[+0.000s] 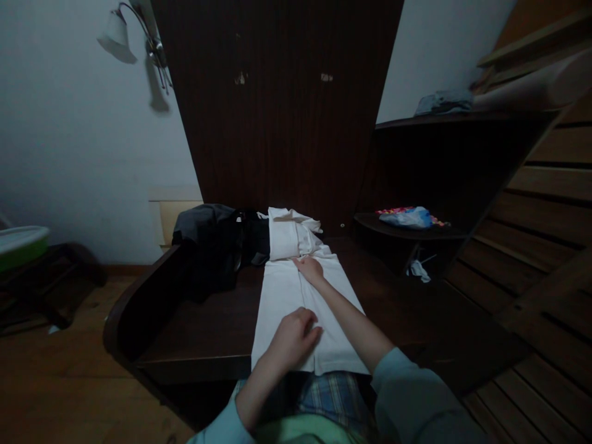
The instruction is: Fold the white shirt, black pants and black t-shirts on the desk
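Note:
A white garment (277,302) lies lengthwise on the dark wooden bench, its near edge reaching the bench front by my lap. Its far part is folded and bunched, with a flat panel on the left and creases on the right. At the border of that fold, my right hand (311,270) has its fingers closed on the cloth; the fingertips are partly hidden. My left hand (296,336) is nearer to me, over the lower part of the garment, with fingers loosely bent, thumb apart and nothing in it.
Dark clothing (213,246) is heaped on the bench (203,333) left of the garment. A corner shelf (416,234) at the right carries a plastic bag (409,217). Wooden slats (541,216) stand far right. A green and white tub (23,246) sits on a stool at left.

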A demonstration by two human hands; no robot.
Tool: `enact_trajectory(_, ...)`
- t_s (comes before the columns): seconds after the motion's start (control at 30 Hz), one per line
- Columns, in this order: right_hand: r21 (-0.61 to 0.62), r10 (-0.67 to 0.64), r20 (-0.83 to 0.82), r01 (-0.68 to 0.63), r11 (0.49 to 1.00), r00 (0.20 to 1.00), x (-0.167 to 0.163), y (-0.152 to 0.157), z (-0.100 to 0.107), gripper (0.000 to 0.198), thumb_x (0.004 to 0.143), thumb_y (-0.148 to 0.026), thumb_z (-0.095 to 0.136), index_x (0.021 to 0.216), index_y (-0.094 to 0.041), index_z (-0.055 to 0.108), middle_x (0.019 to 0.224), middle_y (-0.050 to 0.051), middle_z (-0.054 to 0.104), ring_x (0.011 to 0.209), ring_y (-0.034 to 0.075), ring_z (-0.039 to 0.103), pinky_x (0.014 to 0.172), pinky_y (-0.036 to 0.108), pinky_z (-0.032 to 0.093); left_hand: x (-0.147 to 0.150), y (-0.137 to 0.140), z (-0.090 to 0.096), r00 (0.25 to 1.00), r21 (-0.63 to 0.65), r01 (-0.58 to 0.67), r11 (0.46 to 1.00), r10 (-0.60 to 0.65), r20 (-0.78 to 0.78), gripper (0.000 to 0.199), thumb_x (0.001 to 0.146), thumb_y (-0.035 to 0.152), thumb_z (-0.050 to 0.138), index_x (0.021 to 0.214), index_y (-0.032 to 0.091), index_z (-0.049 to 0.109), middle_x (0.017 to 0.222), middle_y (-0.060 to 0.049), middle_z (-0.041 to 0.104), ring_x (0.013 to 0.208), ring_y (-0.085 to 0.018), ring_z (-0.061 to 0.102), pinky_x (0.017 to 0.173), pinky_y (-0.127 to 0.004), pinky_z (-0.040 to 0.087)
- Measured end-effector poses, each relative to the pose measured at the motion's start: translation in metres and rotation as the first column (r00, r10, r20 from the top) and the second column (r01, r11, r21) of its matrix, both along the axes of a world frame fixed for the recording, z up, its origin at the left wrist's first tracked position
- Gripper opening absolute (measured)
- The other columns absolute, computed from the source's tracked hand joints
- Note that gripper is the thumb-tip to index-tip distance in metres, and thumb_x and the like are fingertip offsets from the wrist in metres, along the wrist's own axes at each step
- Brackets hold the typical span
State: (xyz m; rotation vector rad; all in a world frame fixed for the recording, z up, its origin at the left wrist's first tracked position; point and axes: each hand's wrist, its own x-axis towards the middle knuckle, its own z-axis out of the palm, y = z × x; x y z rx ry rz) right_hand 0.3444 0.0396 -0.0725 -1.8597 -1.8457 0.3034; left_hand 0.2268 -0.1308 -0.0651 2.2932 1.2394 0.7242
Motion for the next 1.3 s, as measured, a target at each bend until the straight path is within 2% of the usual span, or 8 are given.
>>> enact_trajectory(0.13, 0.079, 0.044, -0.148, -0.032, 0.996, 0.988, 0.0, 0.001, -0.009, 0.025, 0.075, -0.036, 0.054, 0.062, -0.019, 0.065, 0.071, 0.002, 0.067, 0.07, 0.014, 0.06, 0.059, 0.021, 0.038, 0.007, 0.014, -0.005, 0.956, 0.043, -0.26, 0.965, 0.264, -0.132, 0.015, 0.076, 0.029, 0.052, 0.085, 0.017, 0.051, 0.083, -0.004, 0.056, 0.076, -0.018, 0.055, 0.066, -0.027, 0.039)
enact_trajectory(0.23, 0.086, 0.076, -0.181, -0.061, 0.994, 0.981, 0.004, 0.003, -0.011, 0.022, 0.076, -0.032, 0.052, 0.064, -0.019, 0.065, 0.071, 0.0, 0.067, 0.069, 0.013, 0.059, 0.06, 0.019, 0.038, 0.008, 0.015, -0.008, 0.917, 0.055, -0.337, 0.94, 0.34, -0.207, 0.014, 0.075, 0.03, 0.051, 0.078, 0.017, 0.051, 0.076, -0.004, 0.055, 0.075, -0.019, 0.055, 0.064, -0.027, 0.037)
enact_trajectory(0.4, 0.085, 0.109, -0.22, -0.092, 0.992, 0.969, 0.009, 0.007, -0.014, 0.022, 0.075, -0.031, 0.052, 0.064, -0.017, 0.065, 0.068, 0.0, 0.067, 0.067, 0.013, 0.059, 0.061, 0.019, 0.04, 0.004, 0.012, -0.007, 0.93, 0.063, -0.322, 0.945, 0.328, -0.166, 0.008, 0.074, 0.02, 0.046, 0.069, 0.017, 0.051, 0.066, -0.001, 0.054, 0.066, -0.016, 0.053, 0.058, -0.025, 0.032)
enact_trajectory(0.63, 0.121, 0.085, -0.229, -0.058, 0.991, 0.97, 0.011, 0.007, -0.015, 0.02, 0.077, -0.027, 0.048, 0.07, -0.018, 0.065, 0.076, 0.002, 0.068, 0.072, 0.014, 0.059, 0.063, 0.02, 0.04, -0.002, 0.015, -0.01, 0.969, -0.064, -0.233, 0.97, 0.237, 0.065, 0.007, 0.071, 0.017, 0.047, 0.064, 0.018, 0.05, 0.057, 0.003, 0.048, 0.055, -0.011, 0.045, 0.052, -0.022, 0.027)
enact_trajectory(0.77, 0.143, 0.064, -0.192, -0.036, 0.989, 0.979, 0.009, 0.004, -0.013, 0.02, 0.077, -0.024, 0.045, 0.069, -0.018, 0.063, 0.075, 0.003, 0.066, 0.072, 0.015, 0.057, 0.062, 0.021, 0.039, -0.003, 0.016, -0.012, 0.958, -0.063, -0.223, 0.973, 0.23, 0.17, 0.008, 0.07, 0.017, 0.046, 0.063, 0.018, 0.049, 0.056, 0.004, 0.046, 0.054, -0.011, 0.043, 0.052, -0.021, 0.028)
enact_trajectory(1.03, 0.166, 0.063, -0.11, -0.044, 0.985, 0.992, 0.006, 0.002, -0.012, 0.018, 0.075, -0.018, 0.045, 0.064, -0.017, 0.059, 0.07, 0.002, 0.062, 0.069, 0.014, 0.053, 0.062, 0.021, 0.035, -0.002, 0.014, -0.012, 0.973, -0.047, -0.192, 0.98, 0.197, 0.119, 0.01, 0.071, 0.019, 0.047, 0.062, 0.018, 0.05, 0.056, 0.003, 0.049, 0.053, -0.011, 0.044, 0.051, -0.021, 0.027)
enact_trajectory(1.3, 0.183, 0.041, -0.077, -0.026, 0.983, 0.996, 0.005, 0.003, -0.015, 0.015, 0.072, -0.016, 0.046, 0.06, -0.017, 0.055, 0.078, 0.003, 0.058, 0.068, 0.012, 0.05, 0.059, 0.02, 0.034, -0.002, 0.016, -0.015, 0.975, -0.03, -0.2, 0.979, 0.202, 0.095, 0.009, 0.07, 0.022, 0.051, 0.063, 0.017, 0.053, 0.056, 0.003, 0.05, 0.053, -0.011, 0.045, 0.052, -0.021, 0.028)
